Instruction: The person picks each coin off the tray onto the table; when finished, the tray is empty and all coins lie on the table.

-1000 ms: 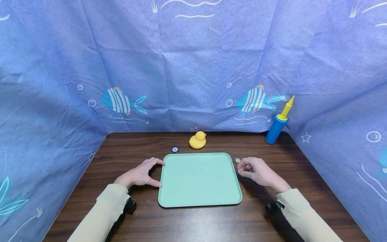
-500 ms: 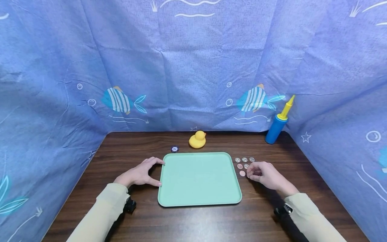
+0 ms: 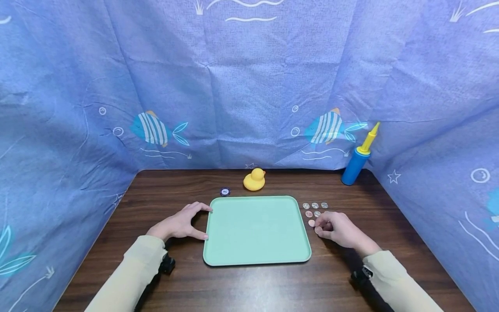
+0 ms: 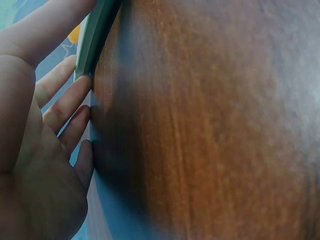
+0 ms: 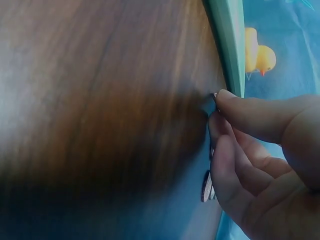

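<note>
A mint-green tray [image 3: 257, 229] lies flat in the middle of the dark wooden table [image 3: 249, 286]. My left hand [image 3: 205, 223] rests at its left edge, with the thumb and index finger spread and touching the rim [image 4: 97, 35]. Several small coins [image 3: 315, 205] lie in rows just right of the tray. My right hand [image 3: 319, 228] sits at the near end of those rows, fingers curled. Its thumb and index fingertips [image 5: 216, 97] pinch down on a coin that is mostly hidden. Another coin [image 5: 206, 187] shows edge-on beside the lower fingers.
A yellow rubber duck [image 3: 254, 180] and a small blue round chip [image 3: 225, 192] sit behind the tray. A blue hand pump with a yellow nozzle [image 3: 356, 164] stands at the back right corner. Blue fish-print fabric [image 3: 249, 86] walls in the table on three sides.
My right hand drew back from over the coins, uncovering the rows, then shifted left and nearer onto the closest coins. The left hand and the tray stayed put.
</note>
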The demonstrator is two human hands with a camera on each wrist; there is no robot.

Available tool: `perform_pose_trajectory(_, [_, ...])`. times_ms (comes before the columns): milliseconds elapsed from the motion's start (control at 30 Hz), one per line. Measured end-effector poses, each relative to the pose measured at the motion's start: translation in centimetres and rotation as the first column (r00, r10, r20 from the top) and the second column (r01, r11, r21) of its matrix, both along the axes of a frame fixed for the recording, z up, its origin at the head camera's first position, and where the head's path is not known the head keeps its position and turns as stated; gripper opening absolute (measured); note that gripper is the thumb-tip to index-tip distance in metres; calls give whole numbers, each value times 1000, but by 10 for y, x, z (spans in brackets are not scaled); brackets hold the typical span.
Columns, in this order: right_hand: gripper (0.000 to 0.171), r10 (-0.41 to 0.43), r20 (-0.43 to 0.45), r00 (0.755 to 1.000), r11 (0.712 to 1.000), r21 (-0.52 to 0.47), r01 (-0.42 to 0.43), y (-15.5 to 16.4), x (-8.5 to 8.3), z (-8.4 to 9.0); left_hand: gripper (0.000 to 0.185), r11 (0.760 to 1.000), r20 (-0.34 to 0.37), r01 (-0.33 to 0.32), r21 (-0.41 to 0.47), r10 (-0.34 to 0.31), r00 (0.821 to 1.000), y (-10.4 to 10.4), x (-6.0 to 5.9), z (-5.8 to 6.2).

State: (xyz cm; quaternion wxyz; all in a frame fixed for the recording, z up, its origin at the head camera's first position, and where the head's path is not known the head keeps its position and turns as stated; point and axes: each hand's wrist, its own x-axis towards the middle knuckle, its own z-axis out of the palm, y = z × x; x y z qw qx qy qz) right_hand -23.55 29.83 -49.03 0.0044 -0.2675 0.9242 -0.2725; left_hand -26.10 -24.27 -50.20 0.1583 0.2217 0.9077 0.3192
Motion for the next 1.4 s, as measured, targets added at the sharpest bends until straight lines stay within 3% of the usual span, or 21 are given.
perform_pose_trajectory(633, [14, 4, 12, 1000, 998, 63, -5, -10, 1, 0, 83, 1000, -6, -1, -7, 1, 1000, 1, 0, 0])
perform_pose_trajectory(967, [17, 27, -29, 999, 995, 93, -24, -8, 2, 1, 83, 1000, -6, 0, -8, 0, 1000, 3, -2, 1])
perform_pose_trajectory(1200, [20, 44, -30, 999, 995, 88, -41, -12, 2, 1, 82, 1000, -8, 3, -11, -3, 1000, -1, 1, 2])
perform_pose_trajectory(1400, [12, 23, -17, 1000, 998, 66, -22, -12, -1, 9, 83, 1000, -21, 12, -1, -12, 1000, -1, 4, 5])
